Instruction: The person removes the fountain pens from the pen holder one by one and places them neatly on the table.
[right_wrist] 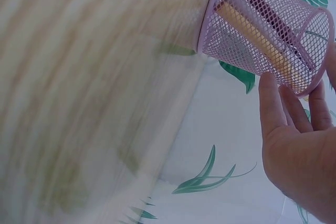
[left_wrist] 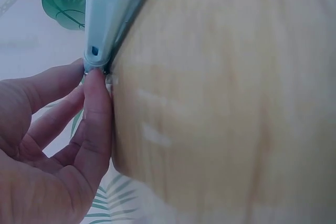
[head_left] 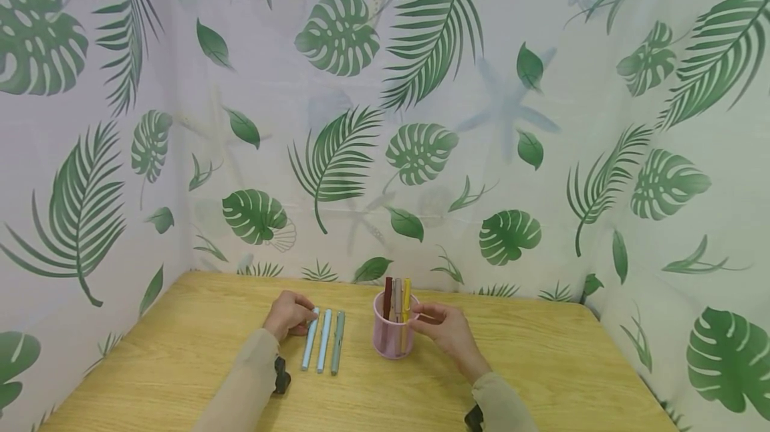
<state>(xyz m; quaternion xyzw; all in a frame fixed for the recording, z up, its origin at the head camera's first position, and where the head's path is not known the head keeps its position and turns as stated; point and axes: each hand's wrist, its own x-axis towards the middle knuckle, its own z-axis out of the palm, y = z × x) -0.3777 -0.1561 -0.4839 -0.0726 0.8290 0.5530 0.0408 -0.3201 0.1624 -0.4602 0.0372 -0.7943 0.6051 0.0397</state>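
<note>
Three capped pens lie side by side on the wooden table (head_left: 210,352). My left hand (head_left: 291,313) pinches the far end of the leftmost light blue pen (head_left: 309,345) between thumb and fingers; the left wrist view shows this pen (left_wrist: 107,14) at the fingertips. Beside it are another light blue pen (head_left: 323,345) and a grey-green pen (head_left: 338,345). To their right stands a pink mesh pen holder (head_left: 392,345), upright. My right hand (head_left: 448,335) holds it at the rim, thumb against the outer mesh. Inside are a dark red pen (head_left: 388,295), a greyish pen (head_left: 397,298) and a yellow pen (head_left: 407,295).
A white cloth with green leaves (head_left: 337,34) hangs behind the table and along both sides. The table's back edge runs just beyond the pens and the holder. Dark wrist devices (head_left: 281,375) sit at both sleeves.
</note>
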